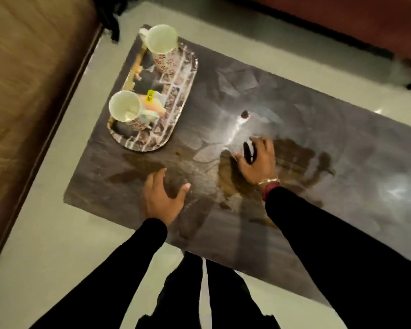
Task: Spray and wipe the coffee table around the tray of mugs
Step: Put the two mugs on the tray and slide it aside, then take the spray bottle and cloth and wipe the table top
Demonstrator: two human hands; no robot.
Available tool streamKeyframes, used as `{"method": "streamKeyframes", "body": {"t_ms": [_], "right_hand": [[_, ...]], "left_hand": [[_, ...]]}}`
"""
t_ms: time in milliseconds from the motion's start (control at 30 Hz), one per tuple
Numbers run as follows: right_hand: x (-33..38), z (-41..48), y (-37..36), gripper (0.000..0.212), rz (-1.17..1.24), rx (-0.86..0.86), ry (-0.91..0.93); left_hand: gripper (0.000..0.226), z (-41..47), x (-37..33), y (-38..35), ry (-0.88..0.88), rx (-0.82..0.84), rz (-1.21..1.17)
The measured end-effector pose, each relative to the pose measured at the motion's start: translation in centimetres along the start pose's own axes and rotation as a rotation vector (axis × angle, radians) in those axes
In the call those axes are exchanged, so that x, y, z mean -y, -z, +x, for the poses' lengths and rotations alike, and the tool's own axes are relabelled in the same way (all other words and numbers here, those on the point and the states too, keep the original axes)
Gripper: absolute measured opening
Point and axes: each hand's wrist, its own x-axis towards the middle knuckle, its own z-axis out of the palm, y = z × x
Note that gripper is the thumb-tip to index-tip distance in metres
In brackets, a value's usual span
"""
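Note:
The dark glossy coffee table [342,143] fills the middle of the view. At its far left end an oblong patterned tray [176,110] holds two white floral mugs, one at the far end [163,43] and one at the near end [126,110]. My right hand [259,162] presses down on the table's middle, fingers curled over a small dark thing [248,151] that looks like a cloth. Brownish smears [292,157] spread around that hand. Above the table's near edge my left hand [161,195] hovers open and empty. I see no spray bottle.
A small dark spot [244,114] lies on the table beyond my right hand. A wooden bed or bench edge [33,115] runs along the left. A reddish sofa [342,20] stands behind the table. Pale floor [57,233] surrounds it, and my legs stand at the near edge.

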Motion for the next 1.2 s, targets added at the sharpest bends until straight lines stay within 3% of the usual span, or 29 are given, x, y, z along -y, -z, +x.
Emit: {"method": "streamKeyframes", "body": {"t_ms": [200, 367, 633, 800, 1033, 1200], "right_hand": [[-6.9, -9.1, 5.0, 0.065, -0.053, -0.107, -0.142], [-11.4, -15.8, 9.4, 0.079, -0.077, -0.219, -0.254], [-19.9, -24.7, 15.6, 0.115, -0.162, -0.236, -0.449], [-27.6, -27.7, 21.1, 0.121, -0.240, -0.222, -0.464], [-38.3, -30.4, 27.6, 0.132, -0.250, -0.123, -0.424], [-44.9, -32.0, 31.7, 0.129, -0.195, -0.242, -0.422]], "left_hand": [[0.095, -3.3, -3.3, -1.6, -0.069, 0.158, 0.192], [0.101, -6.5, -6.6, -3.7, -0.279, 0.214, 0.327], [0.102, -14.4, -12.1, -9.7, -0.539, 0.299, 0.354], [0.101, -19.9, -18.3, -15.8, -0.687, 0.313, 0.316], [0.102, -28.1, -26.9, -26.6, -0.688, 0.268, 0.296], [0.101, -33.4, -32.5, -35.4, -0.674, 0.374, 0.278]]}}
